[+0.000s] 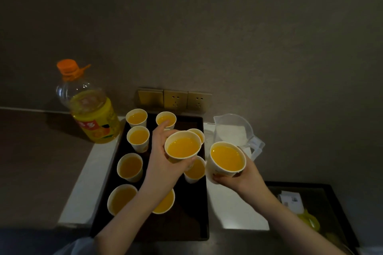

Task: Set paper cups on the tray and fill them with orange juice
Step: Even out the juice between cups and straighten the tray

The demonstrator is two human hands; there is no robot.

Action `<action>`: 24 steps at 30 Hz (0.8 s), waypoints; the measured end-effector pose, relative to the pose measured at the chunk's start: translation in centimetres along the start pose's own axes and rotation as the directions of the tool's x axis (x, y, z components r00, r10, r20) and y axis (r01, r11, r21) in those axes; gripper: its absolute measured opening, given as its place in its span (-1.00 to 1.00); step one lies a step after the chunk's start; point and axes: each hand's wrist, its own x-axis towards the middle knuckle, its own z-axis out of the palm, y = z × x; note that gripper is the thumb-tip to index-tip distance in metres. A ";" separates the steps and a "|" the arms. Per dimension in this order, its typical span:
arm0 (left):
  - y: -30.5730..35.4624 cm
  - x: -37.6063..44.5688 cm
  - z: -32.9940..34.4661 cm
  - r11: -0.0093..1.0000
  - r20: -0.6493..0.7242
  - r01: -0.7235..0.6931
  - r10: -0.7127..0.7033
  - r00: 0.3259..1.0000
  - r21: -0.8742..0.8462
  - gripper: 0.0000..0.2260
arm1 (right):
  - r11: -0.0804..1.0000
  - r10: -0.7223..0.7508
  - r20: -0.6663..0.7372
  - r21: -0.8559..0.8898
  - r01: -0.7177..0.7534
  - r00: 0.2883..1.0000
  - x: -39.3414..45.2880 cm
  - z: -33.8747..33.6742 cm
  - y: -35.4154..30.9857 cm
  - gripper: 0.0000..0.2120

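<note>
Nearest to us, our left hand (163, 163) curls its fingers and thumb around a paper cup of orange juice (182, 147), holding it lifted above the dark tray (186, 227). From there we read across from the left. A large clear juice bottle (91, 107) with an orange cap stands on the surface (83, 184) just beside the tray's far left corner, about half full of yellow liquid. On the tray we see filled cups (130, 166) standing in rows: four down the left side, others toward the middle and right partly hidden behind our left hand and its cup. Gold wall sockets (175, 99) sit behind the tray's far edge. Right of the tray, our right hand (238, 178) grips a second full cup (227, 160) from below, tilted slightly toward us and held over the white surface. Behind it stands a clear plastic jug (234, 130), its handle to the right. Farther right lies another dark tray (335, 209) carrying some small items we cannot make out.
</note>
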 end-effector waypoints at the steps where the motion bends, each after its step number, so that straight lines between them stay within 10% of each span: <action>1: -0.1 0.0 -0.2 1.000 -0.009 0.000 0.000 1.000 -0.003 -0.21 | 1.000 0.010 0.000 0.008 -0.010 1.000 -0.3 0.2 0.5 -0.37; 24: -0.2 1.4 0.3 0.997 -0.071 0.027 -0.021 0.997 0.074 -0.11 | 0.975 0.065 -0.091 -0.209 -0.083 0.994 -4.4 10.0 12.8 -0.42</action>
